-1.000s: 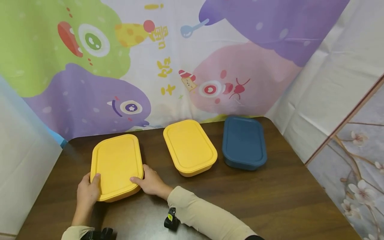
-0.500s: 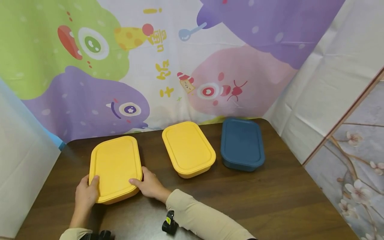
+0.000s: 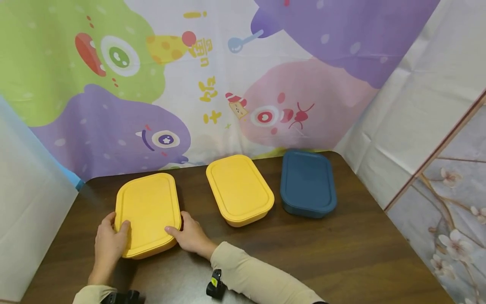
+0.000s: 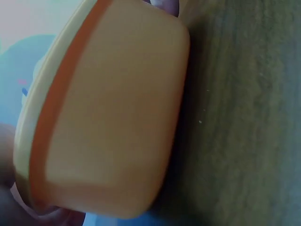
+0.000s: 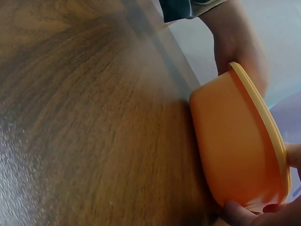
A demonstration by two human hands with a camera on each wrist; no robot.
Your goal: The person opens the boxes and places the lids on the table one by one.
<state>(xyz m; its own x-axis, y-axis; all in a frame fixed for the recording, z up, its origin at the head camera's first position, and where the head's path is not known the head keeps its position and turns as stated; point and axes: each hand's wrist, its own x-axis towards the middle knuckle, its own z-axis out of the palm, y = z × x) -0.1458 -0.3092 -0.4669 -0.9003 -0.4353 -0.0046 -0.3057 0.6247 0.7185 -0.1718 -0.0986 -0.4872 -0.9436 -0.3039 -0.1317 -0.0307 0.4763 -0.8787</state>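
Observation:
A yellow lidded food container sits on the left part of the brown table. My left hand holds its near left side, thumb over the lid's edge. Opposite it, my right hand grips the right side, also with its thumb on the lid. The left wrist view shows the container's plain side wall close up, its base at the wood. In the right wrist view the same container has its lid on, and both hands are partly visible around it.
Another yellow lidded container stands at the table's back middle. Right of it is a dark blue lidded container. A cartoon-printed cloth hangs behind the table, with pale sheets at both sides.
My left thumb has shifted slightly inward over the lid. The right hand keeps its hold, and all the containers stay in place; the head view drifts a little.

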